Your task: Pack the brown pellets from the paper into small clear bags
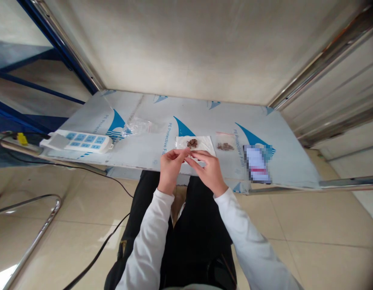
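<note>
My left hand and my right hand meet above the front part of a white sheet. The fingertips of both are pinched together, and whatever lies between them is too small to name. Just beyond the fingertips, a small heap of brown pieces rests on the sheet. To the right of the sheet lies a clear zip bag with similar brown pieces inside.
Film printed with blue marks covers the narrow table. A white power strip lies at the left, near crumpled clear plastic. A phone is at the right. A black cable hangs down to the floor.
</note>
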